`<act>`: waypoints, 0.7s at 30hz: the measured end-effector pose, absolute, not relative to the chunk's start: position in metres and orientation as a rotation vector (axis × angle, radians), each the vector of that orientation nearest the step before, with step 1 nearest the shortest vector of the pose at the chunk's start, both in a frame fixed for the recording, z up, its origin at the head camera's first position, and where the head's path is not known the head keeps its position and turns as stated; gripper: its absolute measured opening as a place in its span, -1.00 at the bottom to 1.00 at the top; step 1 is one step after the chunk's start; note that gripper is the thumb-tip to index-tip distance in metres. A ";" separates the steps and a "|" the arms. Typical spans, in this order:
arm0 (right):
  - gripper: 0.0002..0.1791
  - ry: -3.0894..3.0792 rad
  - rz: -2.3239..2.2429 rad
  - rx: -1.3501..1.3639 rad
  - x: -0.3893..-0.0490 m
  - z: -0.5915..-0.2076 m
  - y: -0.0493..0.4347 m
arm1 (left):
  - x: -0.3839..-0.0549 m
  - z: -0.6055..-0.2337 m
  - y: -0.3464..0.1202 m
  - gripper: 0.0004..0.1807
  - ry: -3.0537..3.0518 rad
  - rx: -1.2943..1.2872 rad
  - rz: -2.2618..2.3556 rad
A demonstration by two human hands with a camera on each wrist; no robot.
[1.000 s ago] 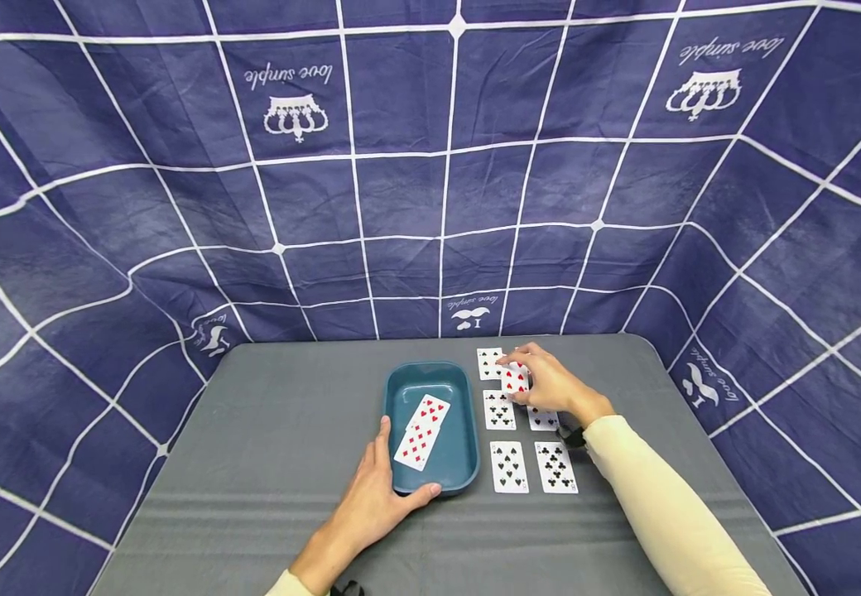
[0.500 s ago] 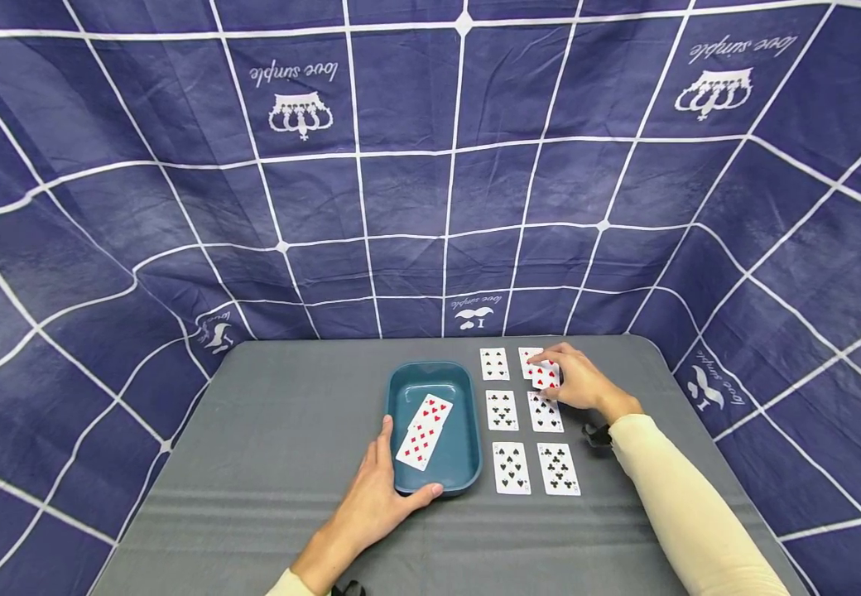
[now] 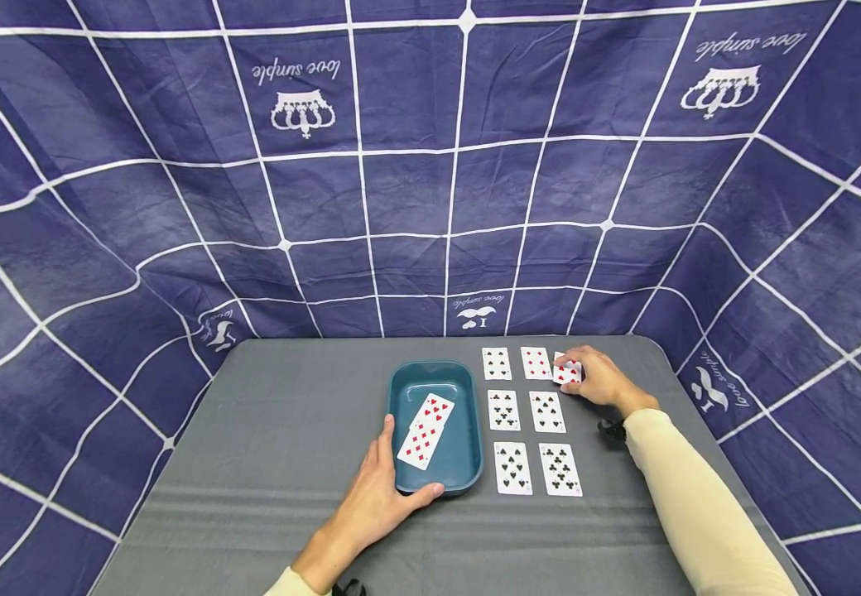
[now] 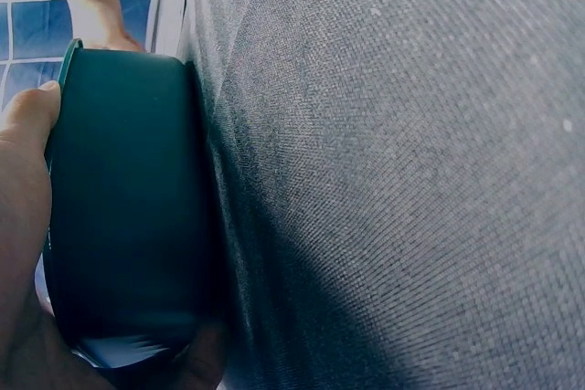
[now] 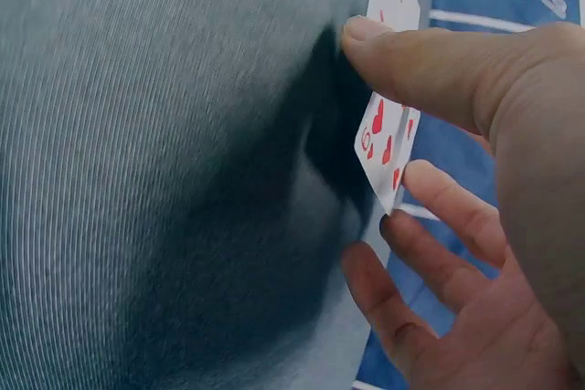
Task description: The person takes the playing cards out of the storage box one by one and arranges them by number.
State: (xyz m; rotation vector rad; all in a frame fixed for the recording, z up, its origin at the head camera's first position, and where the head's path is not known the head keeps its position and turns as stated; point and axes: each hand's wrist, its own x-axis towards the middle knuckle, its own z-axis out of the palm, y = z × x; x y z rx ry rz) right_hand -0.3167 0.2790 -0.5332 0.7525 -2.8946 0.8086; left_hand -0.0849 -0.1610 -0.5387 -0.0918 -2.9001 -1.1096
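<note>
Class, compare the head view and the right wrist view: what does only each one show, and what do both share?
Only the head view: the teal tray, two overlapping red-suit cards inside, the left hand, and black-suit cards.

Only the right wrist view: a legible 6 on the held hearts card.

Both: the right hand, that same card, the gray table cover and blue curtain.

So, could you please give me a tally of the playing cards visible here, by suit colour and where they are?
Black-suited cards on the grey table: 5
Red-suited card beside the right hand's card: 1
Six of hearts in the right hand: 1
Red-suited cards in the teal tray: 2
Total visible: 9
</note>
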 end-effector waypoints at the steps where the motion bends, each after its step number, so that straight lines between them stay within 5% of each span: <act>1: -0.49 -2.862 0.820 0.768 -0.324 -0.545 0.286 | -0.085 -0.539 -0.161 0.62 -2.900 -0.092 -1.106; 7: -0.59 -2.798 0.813 0.765 -0.358 -0.595 0.317 | -0.086 -0.540 -0.162 0.62 -2.905 -0.076 -1.117; 21: -0.60 -2.841 0.659 0.717 -0.366 -0.602 0.323 | -0.086 -0.540 -0.161 0.63 -2.910 -0.059 -1.119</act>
